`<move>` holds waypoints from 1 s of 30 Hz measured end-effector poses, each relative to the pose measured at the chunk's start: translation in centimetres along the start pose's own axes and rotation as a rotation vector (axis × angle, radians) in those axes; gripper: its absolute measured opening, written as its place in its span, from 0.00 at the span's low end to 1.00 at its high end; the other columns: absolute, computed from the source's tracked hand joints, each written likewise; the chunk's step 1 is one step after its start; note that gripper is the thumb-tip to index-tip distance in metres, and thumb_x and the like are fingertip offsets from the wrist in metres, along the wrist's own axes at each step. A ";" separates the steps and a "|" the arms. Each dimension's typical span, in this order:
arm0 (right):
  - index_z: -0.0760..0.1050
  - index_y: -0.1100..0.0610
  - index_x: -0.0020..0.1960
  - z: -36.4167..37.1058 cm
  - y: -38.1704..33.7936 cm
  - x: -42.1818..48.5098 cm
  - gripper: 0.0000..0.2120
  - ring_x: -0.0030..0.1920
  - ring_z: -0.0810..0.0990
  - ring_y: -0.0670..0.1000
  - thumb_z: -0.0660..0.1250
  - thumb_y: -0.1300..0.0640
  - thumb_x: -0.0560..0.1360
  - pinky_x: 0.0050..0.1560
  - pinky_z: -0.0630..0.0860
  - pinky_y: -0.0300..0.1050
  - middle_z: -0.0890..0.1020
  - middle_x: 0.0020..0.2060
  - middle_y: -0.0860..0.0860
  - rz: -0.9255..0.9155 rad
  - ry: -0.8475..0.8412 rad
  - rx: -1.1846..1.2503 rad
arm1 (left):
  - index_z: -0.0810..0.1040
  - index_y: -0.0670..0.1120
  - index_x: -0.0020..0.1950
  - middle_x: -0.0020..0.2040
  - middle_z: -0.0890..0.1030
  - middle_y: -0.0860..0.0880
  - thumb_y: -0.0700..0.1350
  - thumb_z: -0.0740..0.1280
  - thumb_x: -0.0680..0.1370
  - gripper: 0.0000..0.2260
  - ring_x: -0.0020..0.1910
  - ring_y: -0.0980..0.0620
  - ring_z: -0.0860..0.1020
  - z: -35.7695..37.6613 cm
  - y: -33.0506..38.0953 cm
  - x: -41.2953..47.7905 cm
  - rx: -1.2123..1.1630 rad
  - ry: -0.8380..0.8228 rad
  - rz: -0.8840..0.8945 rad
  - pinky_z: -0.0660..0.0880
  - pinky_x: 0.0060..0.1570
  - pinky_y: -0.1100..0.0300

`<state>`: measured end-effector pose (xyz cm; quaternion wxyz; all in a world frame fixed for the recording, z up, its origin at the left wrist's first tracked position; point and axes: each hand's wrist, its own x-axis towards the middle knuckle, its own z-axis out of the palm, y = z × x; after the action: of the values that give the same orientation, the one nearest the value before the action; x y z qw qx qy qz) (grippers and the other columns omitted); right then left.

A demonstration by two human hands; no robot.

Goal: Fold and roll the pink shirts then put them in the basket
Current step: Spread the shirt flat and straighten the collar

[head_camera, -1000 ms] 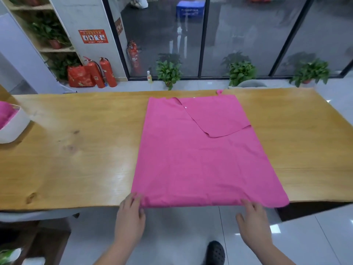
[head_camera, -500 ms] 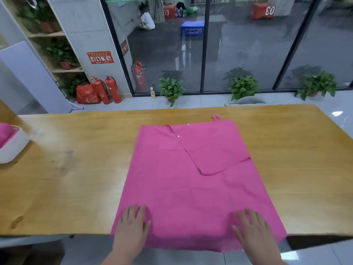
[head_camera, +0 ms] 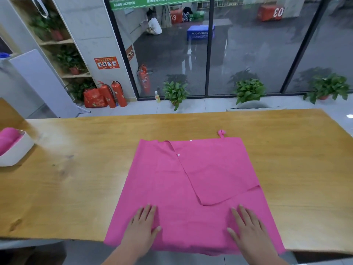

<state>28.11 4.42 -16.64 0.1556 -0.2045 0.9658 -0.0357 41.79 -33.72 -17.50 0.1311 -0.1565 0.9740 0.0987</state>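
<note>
The pink shirt (head_camera: 191, 188) lies flat in the middle of the worktop (head_camera: 76, 169), already folded into a tall panel. One flap (head_camera: 219, 175) is turned in across its upper right, and its near hem hangs just over the worktop's front edge. A small hanging loop (head_camera: 221, 133) sticks out at the far edge.

I see my left hand (head_camera: 142, 224) and my right hand (head_camera: 248, 226) both resting palm-down on the lower part of the cloth, fingers straight and spread, gripping nothing. A second ago they were at the hem, off the front edge. Half a second ago they had just come onto the fabric. Now they sit farther up it, and the shirt itself has not shifted on the wood.

Well apart to the left, at the frame's edge, stands the white basket (head_camera: 17, 150) with a pink bundle (head_camera: 7, 138) inside, probably a rolled shirt, though the view cuts it off.
</note>
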 end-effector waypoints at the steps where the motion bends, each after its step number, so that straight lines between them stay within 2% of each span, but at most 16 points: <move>1: 0.46 0.42 0.85 0.1 0.1 -0.1 0.38 0.83 0.57 0.56 0.42 0.26 0.81 0.80 0.61 0.57 0.50 0.85 0.48 0.004 0.009 0.022 | 0.47 0.55 0.86 0.85 0.49 0.55 0.67 0.51 0.84 0.35 0.84 0.48 0.53 0.2 0.3 -0.1 -0.003 0.027 -0.005 0.56 0.82 0.47; 2: 0.53 0.43 0.85 -0.1 0.2 -0.1 0.38 0.79 0.66 0.57 0.41 0.27 0.81 0.75 0.69 0.58 0.61 0.83 0.50 0.012 -0.003 0.030 | 0.53 0.54 0.86 0.84 0.58 0.54 0.66 0.50 0.83 0.33 0.81 0.50 0.60 0.2 0.7 -0.4 0.007 0.076 -0.016 0.61 0.80 0.50; 4: 0.73 0.48 0.77 -0.3 0.7 -0.2 0.40 0.58 0.80 0.56 0.39 0.29 0.82 0.53 0.81 0.58 0.80 0.63 0.53 0.055 -0.027 -0.006 | 0.63 0.54 0.82 0.74 0.72 0.54 0.64 0.50 0.83 0.29 0.72 0.53 0.70 -0.1 1.3 -0.7 0.014 0.121 -0.058 0.68 0.74 0.55; 6: 0.79 0.51 0.72 0.8 1.4 -0.4 0.40 0.49 0.81 0.58 0.39 0.31 0.83 0.44 0.82 0.59 0.80 0.54 0.56 0.037 0.097 -0.083 | 0.67 0.53 0.79 0.68 0.74 0.52 0.62 0.55 0.83 0.27 0.67 0.52 0.73 0.1 1.6 -0.8 0.005 0.129 -0.068 0.72 0.70 0.55; 8: 0.77 0.52 0.74 1.3 1.9 -0.4 0.34 0.60 0.83 0.66 0.45 0.34 0.84 0.51 0.83 0.69 0.80 0.65 0.63 0.015 0.108 -0.115 | 0.67 0.53 0.81 0.75 0.71 0.48 0.62 0.61 0.82 0.29 0.74 0.46 0.72 0.4 1.9 -0.7 -0.016 0.132 -0.032 0.73 0.71 0.50; 9: 0.74 0.52 0.77 1.8 2.4 -0.4 0.33 0.66 0.80 0.68 0.49 0.35 0.83 0.56 0.80 0.72 0.76 0.71 0.64 -0.003 0.128 -0.129 | 0.62 0.53 0.83 0.82 0.64 0.49 0.63 0.60 0.82 0.31 0.80 0.44 0.65 0.6 2.0 -0.7 -0.010 0.114 -0.007 0.70 0.74 0.47; 11: 0.68 0.51 0.79 2.7 3.4 -0.4 0.33 0.69 0.78 0.68 0.47 0.34 0.83 0.59 0.77 0.70 0.74 0.75 0.62 -0.034 0.151 -0.124 | 0.53 0.55 0.85 0.85 0.51 0.55 0.65 0.55 0.83 0.33 0.84 0.49 0.53 1.3 2.2 -0.7 -0.013 0.047 0.007 0.62 0.79 0.47; 13: 0.68 0.50 0.78 3.2 4.0 -0.7 0.34 0.64 0.82 0.67 0.42 0.33 0.83 0.58 0.79 0.69 0.79 0.71 0.60 -0.025 0.131 -0.072 | 0.64 0.54 0.83 0.82 0.65 0.53 0.66 0.53 0.81 0.32 0.80 0.48 0.66 1.8 2.3 -1.0 -0.015 0.070 -0.012 0.71 0.73 0.46; 15: 0.71 0.51 0.77 2.8 4.2 -0.9 0.32 0.57 0.84 0.65 0.44 0.35 0.84 0.55 0.81 0.67 0.83 0.64 0.59 -0.023 0.112 -0.023 | 0.75 0.53 0.75 0.68 0.79 0.51 0.65 0.56 0.79 0.30 0.66 0.46 0.78 2.2 2.6 -1.2 0.021 0.095 -0.037 0.80 0.60 0.48; 16: 0.71 0.51 0.77 2.8 4.3 -1.0 0.30 0.54 0.83 0.63 0.48 0.37 0.84 0.55 0.81 0.65 0.83 0.61 0.59 -0.026 0.118 -0.010 | 0.76 0.52 0.73 0.63 0.79 0.50 0.65 0.57 0.78 0.29 0.61 0.46 0.80 2.4 2.8 -1.2 0.038 0.123 -0.041 0.81 0.56 0.48; 18: 0.68 0.51 0.77 2.8 4.7 -0.9 0.28 0.57 0.82 0.63 0.52 0.38 0.82 0.62 0.76 0.66 0.83 0.61 0.60 -0.057 0.108 -0.019 | 0.74 0.52 0.75 0.67 0.77 0.48 0.65 0.58 0.78 0.29 0.66 0.42 0.79 2.4 3.4 -1.0 0.048 0.116 -0.026 0.81 0.59 0.46; 20: 0.69 0.52 0.78 3.3 5.4 -0.7 0.29 0.69 0.76 0.66 0.48 0.38 0.84 0.76 0.59 0.65 0.77 0.71 0.62 -0.125 0.120 -0.080 | 0.71 0.53 0.79 0.78 0.72 0.49 0.67 0.55 0.80 0.31 0.75 0.42 0.73 2.7 3.7 -0.8 0.098 0.139 -0.003 0.76 0.67 0.44; 22: 0.70 0.53 0.78 3.7 6.0 -0.7 0.29 0.76 0.70 0.62 0.48 0.39 0.84 0.80 0.49 0.57 0.71 0.78 0.57 -0.195 0.109 -0.088 | 0.72 0.53 0.79 0.81 0.69 0.50 0.69 0.49 0.83 0.32 0.77 0.45 0.71 3.2 3.8 -1.0 0.125 0.134 0.017 0.72 0.70 0.45; 25: 0.80 0.53 0.72 4.0 6.0 -1.5 0.28 0.70 0.79 0.59 0.55 0.41 0.81 0.78 0.51 0.55 0.75 0.75 0.53 -0.193 0.036 -0.024 | 0.75 0.54 0.77 0.81 0.68 0.52 0.67 0.54 0.82 0.30 0.78 0.48 0.70 3.7 3.8 -1.5 0.086 0.102 0.003 0.70 0.71 0.46; 27: 0.83 0.53 0.67 4.2 5.7 -1.8 0.27 0.64 0.83 0.60 0.56 0.40 0.80 0.76 0.55 0.59 0.81 0.70 0.53 -0.147 -0.008 -0.012 | 0.76 0.54 0.76 0.80 0.69 0.53 0.68 0.51 0.82 0.30 0.77 0.48 0.71 3.8 3.8 -1.6 0.078 0.113 -0.008 0.71 0.71 0.45; 30: 0.85 0.52 0.64 3.7 5.0 -1.9 0.30 0.58 0.84 0.62 0.63 0.39 0.69 0.70 0.66 0.64 0.84 0.64 0.54 -0.088 -0.068 0.035 | 0.76 0.54 0.74 0.78 0.73 0.52 0.68 0.47 0.83 0.30 0.74 0.46 0.75 3.8 4.1 -1.3 0.081 0.110 -0.031 0.75 0.69 0.43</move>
<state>29.05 9.71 -20.30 0.1903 -0.2449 0.9493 -0.0523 42.51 -28.67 -20.07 0.0852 -0.1714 0.9803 0.0487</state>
